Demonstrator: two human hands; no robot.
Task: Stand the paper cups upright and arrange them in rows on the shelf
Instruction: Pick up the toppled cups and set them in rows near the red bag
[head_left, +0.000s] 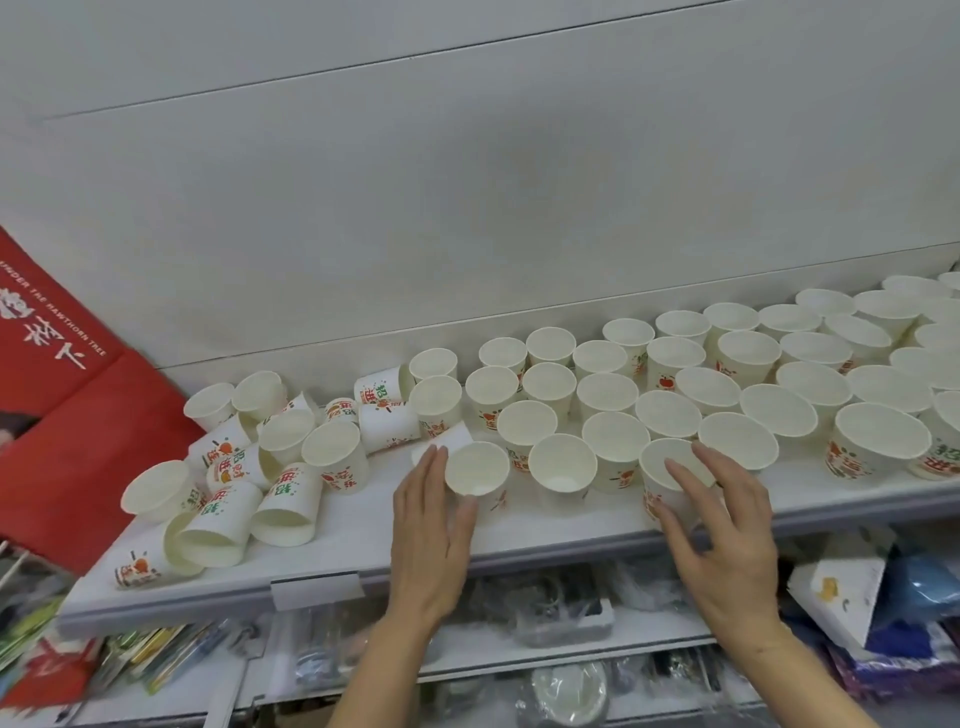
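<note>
Cups (667, 413) stand in rows on the right of the white shelf (363, 532), and a tipped pile (234, 470) lies on the left. Your left hand (431, 525) holds the front cup (478, 470) between fingers and thumb. Your right hand (727, 535) grips a printed cup (655, 467) near the edge.

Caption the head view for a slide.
Left hand and right hand grip upright paper cups on the shelf; toppled cups lie leftward.

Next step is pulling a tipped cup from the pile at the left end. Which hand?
Left, likely. The left hand, holding an upright cup, is nearer the toppled pile; the right hand is at a front-row cup farther right and would have to cross over.
</note>
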